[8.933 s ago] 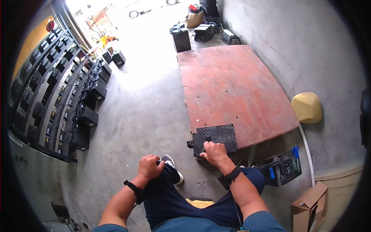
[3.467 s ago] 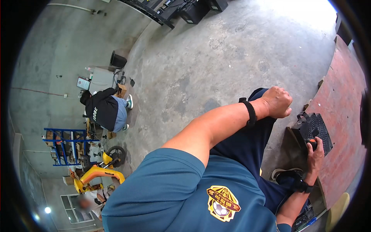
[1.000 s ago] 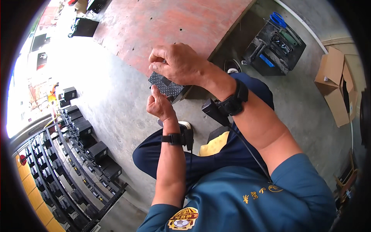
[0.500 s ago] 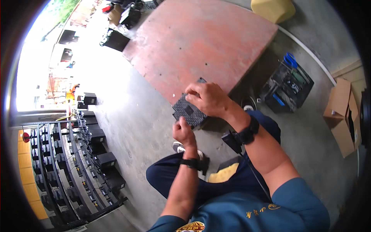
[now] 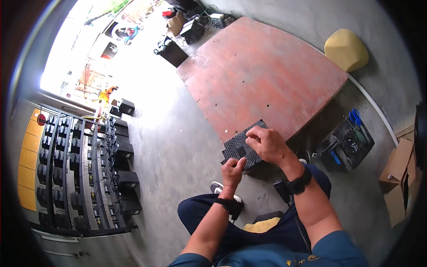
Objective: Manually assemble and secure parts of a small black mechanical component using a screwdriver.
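Black block, ribbed top with a smooth dark patch (image 5: pixel 241 151), one: at the near end of a low red platform (image 5: pixel 267 80), whether on it or against it unclear; clock positions below taken from the block. Left hand (image 5: pixel 232 173): near seven o'clock, by the block's near edge, fingers curled in, thumb raised; whether grasping anything, cannot tell. Right hand (image 5: pixel 269 146): three o'clock, above the block's right part, fingers bent, index and thumb tips close together; any small item between them, cannot tell. Wrist straps, black, one per arm. Open black tool tray (image 5: pixel 340 161), with blue-handled scissors (image 5: pixel 354 116) at its far end: three o'clock. Cardboard box (image 5: pixel 396 167), flaps open: just past three. Yellow rounded object (image 5: pixel 346 49): between one and two. Black case (image 5: pixel 173 54): eleven. Black rack (image 5: pixel 53 178) with loaded shelves: nine. Yellow pad (image 5: pixel 262 225), between the legs: toward six.
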A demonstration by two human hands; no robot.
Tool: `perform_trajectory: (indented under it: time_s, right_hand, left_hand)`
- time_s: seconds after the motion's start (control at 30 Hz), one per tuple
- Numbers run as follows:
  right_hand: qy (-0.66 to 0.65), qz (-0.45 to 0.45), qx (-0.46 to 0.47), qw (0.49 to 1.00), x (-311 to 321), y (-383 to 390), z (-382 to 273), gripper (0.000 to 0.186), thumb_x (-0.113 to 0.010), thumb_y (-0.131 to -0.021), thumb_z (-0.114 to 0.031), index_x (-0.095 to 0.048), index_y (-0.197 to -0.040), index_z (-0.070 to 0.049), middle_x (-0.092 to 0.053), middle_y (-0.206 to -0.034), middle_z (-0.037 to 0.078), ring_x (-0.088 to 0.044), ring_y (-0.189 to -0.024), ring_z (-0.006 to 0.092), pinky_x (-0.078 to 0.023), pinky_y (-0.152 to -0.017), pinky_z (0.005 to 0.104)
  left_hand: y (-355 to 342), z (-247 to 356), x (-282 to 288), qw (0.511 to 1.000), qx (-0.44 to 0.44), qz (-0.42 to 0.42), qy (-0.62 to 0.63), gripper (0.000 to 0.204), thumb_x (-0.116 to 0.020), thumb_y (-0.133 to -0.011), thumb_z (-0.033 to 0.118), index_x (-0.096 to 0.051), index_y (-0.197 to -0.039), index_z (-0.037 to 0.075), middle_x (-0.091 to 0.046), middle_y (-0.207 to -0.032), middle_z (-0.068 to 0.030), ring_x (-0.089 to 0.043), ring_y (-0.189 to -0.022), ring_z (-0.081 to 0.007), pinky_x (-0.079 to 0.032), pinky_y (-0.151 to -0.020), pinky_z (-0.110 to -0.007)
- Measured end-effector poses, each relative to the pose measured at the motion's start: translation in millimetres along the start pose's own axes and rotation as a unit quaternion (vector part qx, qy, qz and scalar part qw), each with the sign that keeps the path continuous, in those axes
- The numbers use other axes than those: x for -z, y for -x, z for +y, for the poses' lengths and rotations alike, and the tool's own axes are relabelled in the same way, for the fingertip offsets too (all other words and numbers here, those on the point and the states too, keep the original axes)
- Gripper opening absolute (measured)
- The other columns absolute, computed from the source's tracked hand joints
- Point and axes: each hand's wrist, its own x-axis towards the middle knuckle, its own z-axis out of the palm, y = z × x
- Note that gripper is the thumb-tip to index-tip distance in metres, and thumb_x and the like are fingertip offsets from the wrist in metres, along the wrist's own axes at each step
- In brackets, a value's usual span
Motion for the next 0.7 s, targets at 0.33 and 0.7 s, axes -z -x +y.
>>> perform_trajectory:
  time_s: [0.33, 0.7]
  right_hand:
    - [0.018, -0.011, -0.008, 1.000, 2, 3, 0, 0.022, -0.068, -0.090, -0.025, -0.068, -0.100, -0.006, -0.072, -0.089, 0.017, -0.071, -0.085, 0.0352, -0.056, -0.074, 0.0436]
    - [0.035, -0.013, -0.023, 0.999, 0, 2, 0, 0.023, -0.069, -0.090, -0.025, -0.069, -0.101, -0.004, -0.073, -0.089, 0.017, -0.072, -0.084, 0.0338, -0.056, -0.076, 0.0411]
  left_hand:
    - [-5, 39, 26, 0.904, 0.057, -0.135, -0.400, 0.054, -0.058, -0.093, 0.058, -0.071, -0.091, 0.006, -0.072, -0.089, -0.0216, -0.068, -0.091, -0.0409, -0.051, -0.080, -0.050]
    - [-20, 34, 44, 0.846, -0.223, -0.295, -0.384, 0.026, -0.066, -0.086, 0.034, -0.064, -0.084, 0.008, -0.066, -0.084, -0.0158, -0.066, -0.086, -0.0378, -0.052, -0.072, -0.050]
